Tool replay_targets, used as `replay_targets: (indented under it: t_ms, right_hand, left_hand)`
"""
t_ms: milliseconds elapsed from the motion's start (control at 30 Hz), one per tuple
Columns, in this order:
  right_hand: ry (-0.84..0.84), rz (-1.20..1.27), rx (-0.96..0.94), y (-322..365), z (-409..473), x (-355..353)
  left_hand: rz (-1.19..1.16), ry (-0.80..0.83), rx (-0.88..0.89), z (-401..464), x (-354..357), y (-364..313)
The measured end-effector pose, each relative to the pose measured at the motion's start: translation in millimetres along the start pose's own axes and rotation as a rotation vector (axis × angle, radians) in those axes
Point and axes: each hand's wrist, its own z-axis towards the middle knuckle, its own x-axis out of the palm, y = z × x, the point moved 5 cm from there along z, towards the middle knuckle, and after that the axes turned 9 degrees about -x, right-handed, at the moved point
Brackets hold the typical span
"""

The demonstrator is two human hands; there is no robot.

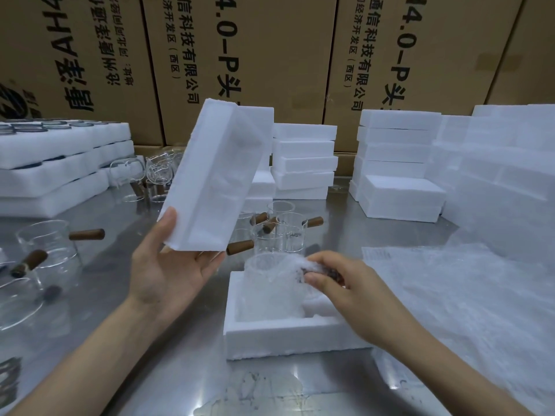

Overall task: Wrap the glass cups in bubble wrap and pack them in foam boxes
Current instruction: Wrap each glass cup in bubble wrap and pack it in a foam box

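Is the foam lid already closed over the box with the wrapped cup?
No, the left hand holds the foam lid tilted in the air, while the wrapped cup stands uncovered in the open foam box.

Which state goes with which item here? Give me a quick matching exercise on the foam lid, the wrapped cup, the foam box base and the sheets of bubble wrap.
Things:
1. foam lid
2. wrapped cup
3. foam box base
4. bubble wrap sheets

States:
A. open on the table, holding a cup
B. lying flat on the table at the right
C. held tilted in the air by the left hand
D. standing in the box, its handle pinched by the right hand

Pairs: 1-C, 2-D, 3-A, 4-B
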Motion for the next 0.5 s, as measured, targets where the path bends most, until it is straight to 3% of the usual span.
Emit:
replay_targets:
  t_ms: [400,500]
  right_hand:
    - [0.050,-0.206,0.025,0.5,-4.1,11.5]
    - [0.037,-0.164,0.042,2.6,-4.3,4.9]
  left_hand:
    - [0.098,0.040,-0.069,-2.5,4.6,10.9]
    - [0.145,0.052,-0.029,-5.1,6.8,4.7]
